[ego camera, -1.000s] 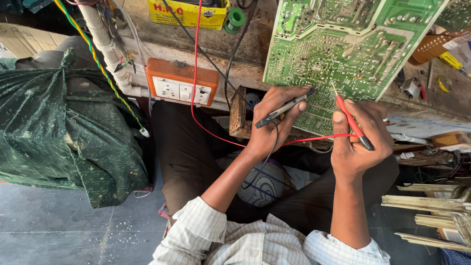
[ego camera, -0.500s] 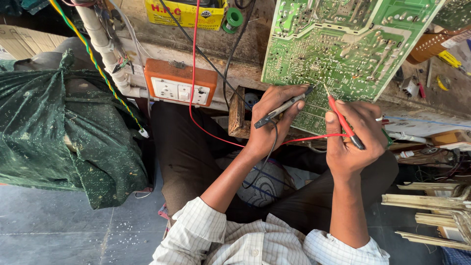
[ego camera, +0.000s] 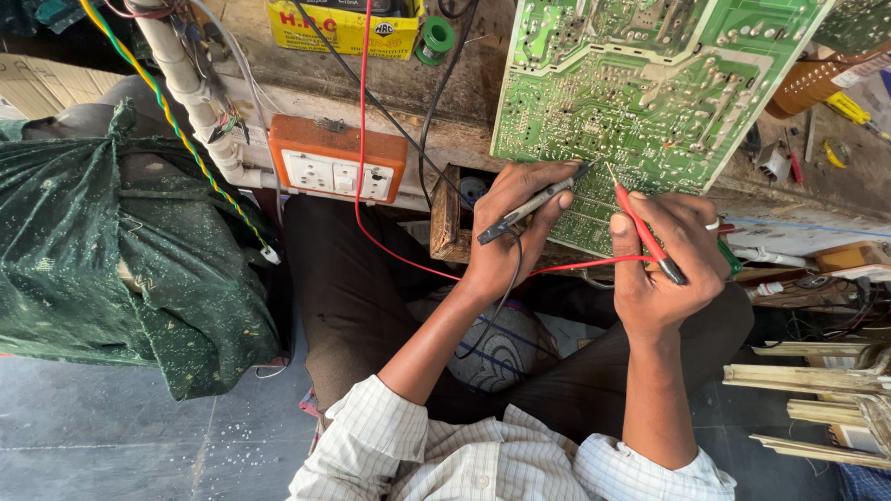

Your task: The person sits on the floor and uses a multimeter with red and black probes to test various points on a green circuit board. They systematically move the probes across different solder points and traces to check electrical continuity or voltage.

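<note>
**Both probes on the solder side of the board**

My left hand is closed around the black test probe, pinched like a pen between thumb and fingers. Its long axis runs up and to the right, and its tip sits on the green circuit board near the lower edge. My right hand is closed on the red test probe, which slants the other way, up and to the left, so the two tips converge on the same patch of solder joints, close together but apart. The board lies ahead of both hands, propped on the wooden bench with its solder side facing me. The left tip looks slightly nearer the board's bottom edge; the red tip reaches a little higher.

The red lead and black lead trail down from the probes across my lap. An orange socket box hangs off the bench to the left, beside a green cloth bundle.
</note>
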